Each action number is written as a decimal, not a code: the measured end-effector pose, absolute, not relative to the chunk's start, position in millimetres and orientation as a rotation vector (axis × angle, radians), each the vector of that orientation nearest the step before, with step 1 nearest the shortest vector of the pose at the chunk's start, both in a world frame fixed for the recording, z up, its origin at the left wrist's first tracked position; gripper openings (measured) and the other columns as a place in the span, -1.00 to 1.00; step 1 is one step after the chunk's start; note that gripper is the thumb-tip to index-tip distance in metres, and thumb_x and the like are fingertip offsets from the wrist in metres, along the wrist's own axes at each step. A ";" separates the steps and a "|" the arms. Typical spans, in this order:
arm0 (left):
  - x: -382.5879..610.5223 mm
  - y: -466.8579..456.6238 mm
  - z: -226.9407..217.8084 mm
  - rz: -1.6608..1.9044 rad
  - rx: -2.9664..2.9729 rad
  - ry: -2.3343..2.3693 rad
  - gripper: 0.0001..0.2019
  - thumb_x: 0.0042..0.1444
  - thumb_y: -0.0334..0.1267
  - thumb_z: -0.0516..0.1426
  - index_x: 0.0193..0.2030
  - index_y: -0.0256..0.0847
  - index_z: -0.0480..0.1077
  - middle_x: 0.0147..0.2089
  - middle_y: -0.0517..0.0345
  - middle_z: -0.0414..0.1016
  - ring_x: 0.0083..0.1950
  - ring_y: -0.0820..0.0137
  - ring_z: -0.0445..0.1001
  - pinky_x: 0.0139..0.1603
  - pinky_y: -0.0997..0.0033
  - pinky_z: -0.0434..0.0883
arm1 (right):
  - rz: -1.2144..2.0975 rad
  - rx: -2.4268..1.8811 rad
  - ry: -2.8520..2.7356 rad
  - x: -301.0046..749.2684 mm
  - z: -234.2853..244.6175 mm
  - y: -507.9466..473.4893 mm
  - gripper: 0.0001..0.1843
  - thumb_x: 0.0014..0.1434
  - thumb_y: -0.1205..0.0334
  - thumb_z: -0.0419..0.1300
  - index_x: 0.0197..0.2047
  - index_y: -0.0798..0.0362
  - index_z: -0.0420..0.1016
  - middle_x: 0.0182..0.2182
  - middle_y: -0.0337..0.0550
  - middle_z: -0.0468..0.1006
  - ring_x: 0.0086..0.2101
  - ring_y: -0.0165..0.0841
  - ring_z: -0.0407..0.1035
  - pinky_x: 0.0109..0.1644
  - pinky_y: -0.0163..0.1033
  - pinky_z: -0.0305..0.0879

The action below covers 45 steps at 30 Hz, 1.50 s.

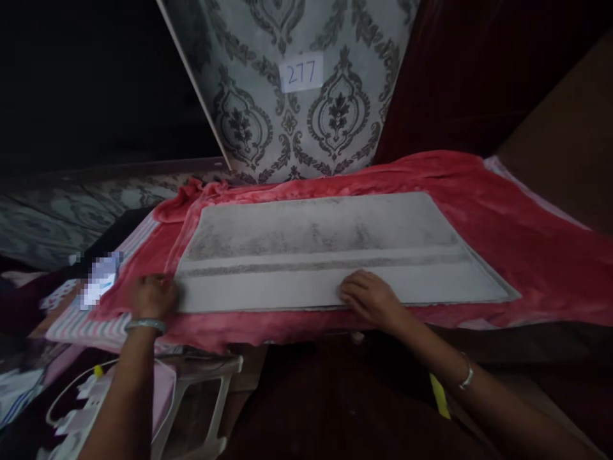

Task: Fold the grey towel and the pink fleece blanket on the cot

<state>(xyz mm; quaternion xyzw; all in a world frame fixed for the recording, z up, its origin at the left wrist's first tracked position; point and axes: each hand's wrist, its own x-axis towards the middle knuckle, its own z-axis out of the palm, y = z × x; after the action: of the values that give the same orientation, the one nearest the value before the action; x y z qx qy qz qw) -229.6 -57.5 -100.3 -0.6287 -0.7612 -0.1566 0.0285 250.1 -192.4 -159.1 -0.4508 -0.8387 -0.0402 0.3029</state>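
A long, flat, folded grey-and-white cloth [287,291] lies across a red plush blanket [479,249]. Its far part is mottled grey, and a narrow grey stripe crosses the paler near part. At the cloth's left end is my left hand [154,296], bent and smeared by motion; its grip does not show clearly. My right hand [371,295] rests on the near edge, right of the middle, with fingers lying over the cloth and pointing left. The right thumb is hidden. Each wrist wears a bracelet.
Behind the blanket stands a patterned wall [292,137] with a paper marked 277 [301,72]. A large dark screen [105,83] is at the left. A phone-like lit object [98,281] lies beside the blanket. Below left are a power strip [83,409] and a pale frame [218,409].
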 end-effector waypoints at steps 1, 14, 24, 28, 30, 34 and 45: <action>-216.0 -56.4 -97.9 -0.488 -1.923 -2.234 -0.46 0.08 0.03 -0.05 0.01 -0.28 0.48 0.04 -0.32 0.53 0.13 -0.16 0.45 0.12 -0.10 0.40 | -0.150 -1.298 -2.196 261.8 -155.7 -190.7 -0.66 0.44 0.15 0.02 0.03 0.03 0.59 -0.10 0.03 0.60 -0.09 -0.18 0.44 0.00 -0.04 0.38; -112.7 -58.0 -136.7 0.111 -2.518 -1.890 -0.29 0.32 0.12 -0.07 0.55 -0.04 0.00 0.61 0.00 -0.21 0.59 -0.13 -0.24 0.44 -0.35 0.00 | -0.208 -1.776 -2.264 304.5 -188.2 -203.1 -0.34 0.41 -0.14 0.02 0.49 -0.20 0.12 0.44 -0.07 0.14 0.40 0.03 -0.01 0.35 0.35 0.07; -58.8 14.5 -97.1 0.002 -2.638 -1.791 -0.36 0.36 -0.01 -0.10 0.51 -0.21 0.07 0.56 -0.21 -0.03 0.57 0.06 -0.02 0.47 -0.25 0.03 | -0.231 -1.931 -1.992 366.0 -154.9 -97.8 -0.42 0.45 -0.05 -0.10 0.41 -0.06 0.31 0.36 0.10 0.29 0.33 0.03 0.16 0.26 0.28 0.26; -11.0 45.3 -100.6 0.010 -2.723 -1.665 -0.38 0.37 -0.03 -0.08 0.51 -0.18 0.07 0.57 -0.19 -0.04 0.57 0.07 -0.02 0.48 -0.27 -0.01 | -0.067 -1.858 -2.230 305.2 -136.5 -53.5 -0.38 0.45 -0.05 -0.05 0.49 -0.10 0.14 0.46 0.08 0.06 0.41 0.02 -0.02 0.35 0.32 0.08; 5.9 54.2 -107.8 -0.003 -2.758 -1.583 -0.38 0.37 -0.03 -0.08 0.52 -0.16 0.06 0.58 -0.15 -0.08 0.58 0.08 -0.07 0.49 -0.26 -0.05 | 0.017 -1.780 -2.335 272.7 -130.6 -37.6 -0.35 0.44 -0.06 -0.04 0.52 -0.11 0.07 0.49 0.06 -0.05 0.44 0.01 -0.12 0.40 0.31 -0.03; 20.8 60.4 -127.2 0.020 -2.816 -1.492 -0.39 0.40 0.02 -0.12 0.53 -0.08 0.05 0.59 -0.06 -0.11 0.59 0.07 -0.12 0.50 -0.26 -0.09 | 0.116 -1.662 -2.487 239.4 -134.5 -15.8 -0.32 0.45 -0.12 -0.07 0.53 -0.10 0.03 0.50 0.01 -0.12 0.46 -0.04 -0.20 0.44 0.27 -0.13; -60.8 120.2 -127.0 0.090 -2.707 -1.730 -0.37 0.39 0.10 -0.13 0.54 0.03 0.01 0.59 0.04 -0.09 0.60 0.04 -0.15 0.48 -0.37 -0.17 | 0.063 -2.106 -2.249 386.2 -164.6 19.1 -0.32 0.40 -0.09 -0.19 0.50 -0.12 0.12 0.46 -0.03 0.09 0.42 -0.04 -0.04 0.36 0.36 0.02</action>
<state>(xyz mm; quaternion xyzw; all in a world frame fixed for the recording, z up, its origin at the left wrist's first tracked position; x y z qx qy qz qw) -60.8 120.2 -127.0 -0.8417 -0.5380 0.0279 -0.0360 386.2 19.1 -164.6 -0.6829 -0.7296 0.0203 0.0300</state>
